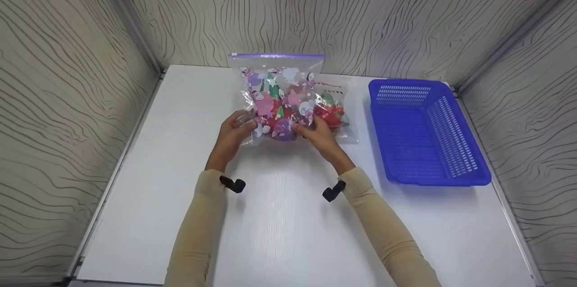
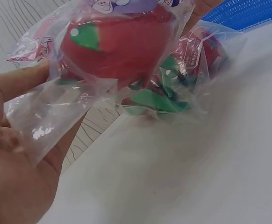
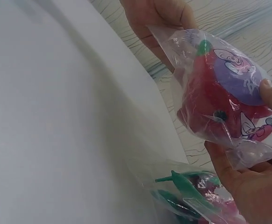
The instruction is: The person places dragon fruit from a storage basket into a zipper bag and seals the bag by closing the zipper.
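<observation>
Both hands hold up a clear zip bag printed with pink and purple cartoon figures, its purple slider strip along the top. Red and green items fill its lower part. The left hand pinches the lower left corner between thumb and fingers; the right hand grips the lower right corner, thumb in front, as the right wrist view also shows. Behind the right hand lies a second clear bag on the table, with red and green items inside, partly hidden by the held bag.
A blue plastic basket with slotted walls stands on the right side of the white table. Wood-patterned panels close in the back and both sides. A black wrist camera sits on each tan sleeve.
</observation>
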`<control>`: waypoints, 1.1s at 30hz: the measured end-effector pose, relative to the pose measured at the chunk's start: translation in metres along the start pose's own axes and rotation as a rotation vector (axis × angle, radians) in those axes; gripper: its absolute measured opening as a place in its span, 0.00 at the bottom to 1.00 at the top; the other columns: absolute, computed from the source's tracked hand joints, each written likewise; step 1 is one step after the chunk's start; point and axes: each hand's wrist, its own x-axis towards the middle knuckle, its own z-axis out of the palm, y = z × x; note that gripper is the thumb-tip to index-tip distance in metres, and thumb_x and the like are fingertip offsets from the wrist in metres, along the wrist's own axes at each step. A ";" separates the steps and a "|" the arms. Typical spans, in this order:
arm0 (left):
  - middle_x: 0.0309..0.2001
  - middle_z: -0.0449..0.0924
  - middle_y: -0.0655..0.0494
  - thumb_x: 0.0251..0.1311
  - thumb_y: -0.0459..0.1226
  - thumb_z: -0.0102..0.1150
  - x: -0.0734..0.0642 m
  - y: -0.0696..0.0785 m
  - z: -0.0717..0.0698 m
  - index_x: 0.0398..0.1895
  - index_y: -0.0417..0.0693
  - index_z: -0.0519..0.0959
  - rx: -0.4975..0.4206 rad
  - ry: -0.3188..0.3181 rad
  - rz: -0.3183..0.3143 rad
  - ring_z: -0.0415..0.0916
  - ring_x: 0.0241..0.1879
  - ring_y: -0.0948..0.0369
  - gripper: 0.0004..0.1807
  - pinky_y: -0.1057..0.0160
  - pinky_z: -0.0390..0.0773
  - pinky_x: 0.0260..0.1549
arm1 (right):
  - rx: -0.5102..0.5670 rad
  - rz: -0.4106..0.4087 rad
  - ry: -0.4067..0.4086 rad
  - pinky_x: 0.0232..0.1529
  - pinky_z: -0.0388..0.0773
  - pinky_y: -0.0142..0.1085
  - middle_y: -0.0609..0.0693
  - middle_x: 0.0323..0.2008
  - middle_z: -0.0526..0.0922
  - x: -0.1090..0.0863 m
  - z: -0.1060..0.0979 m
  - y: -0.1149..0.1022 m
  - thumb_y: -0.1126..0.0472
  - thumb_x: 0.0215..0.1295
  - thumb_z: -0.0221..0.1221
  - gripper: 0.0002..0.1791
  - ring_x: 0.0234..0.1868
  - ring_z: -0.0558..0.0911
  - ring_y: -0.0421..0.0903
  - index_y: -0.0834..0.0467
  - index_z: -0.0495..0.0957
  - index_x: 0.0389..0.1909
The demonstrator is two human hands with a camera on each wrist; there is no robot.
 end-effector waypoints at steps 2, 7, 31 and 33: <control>0.74 0.75 0.43 0.70 0.35 0.67 0.000 0.001 -0.003 0.69 0.44 0.74 -0.008 0.019 0.006 0.80 0.68 0.49 0.26 0.52 0.78 0.70 | -0.004 -0.003 -0.010 0.74 0.76 0.47 0.58 0.72 0.77 0.003 0.003 0.000 0.52 0.72 0.69 0.40 0.72 0.78 0.53 0.59 0.64 0.78; 0.76 0.72 0.44 0.71 0.37 0.66 0.002 0.002 -0.010 0.74 0.46 0.72 0.027 0.056 -0.005 0.77 0.71 0.49 0.30 0.51 0.76 0.72 | -0.042 0.014 -0.023 0.76 0.74 0.46 0.56 0.73 0.75 0.010 0.011 -0.002 0.45 0.69 0.71 0.46 0.75 0.76 0.53 0.58 0.63 0.80; 0.73 0.76 0.45 0.74 0.36 0.63 0.011 -0.003 -0.040 0.73 0.46 0.75 0.022 0.135 0.005 0.79 0.69 0.54 0.26 0.61 0.80 0.64 | -0.105 0.093 -0.066 0.80 0.67 0.48 0.55 0.76 0.72 0.036 0.035 0.007 0.49 0.69 0.72 0.47 0.79 0.70 0.54 0.58 0.61 0.81; 0.73 0.77 0.44 0.74 0.35 0.63 0.013 -0.004 -0.042 0.72 0.45 0.75 0.010 0.150 -0.002 0.80 0.66 0.56 0.25 0.63 0.82 0.61 | -0.112 0.085 -0.067 0.80 0.68 0.48 0.55 0.76 0.73 0.039 0.037 0.009 0.49 0.69 0.72 0.46 0.79 0.71 0.53 0.58 0.61 0.81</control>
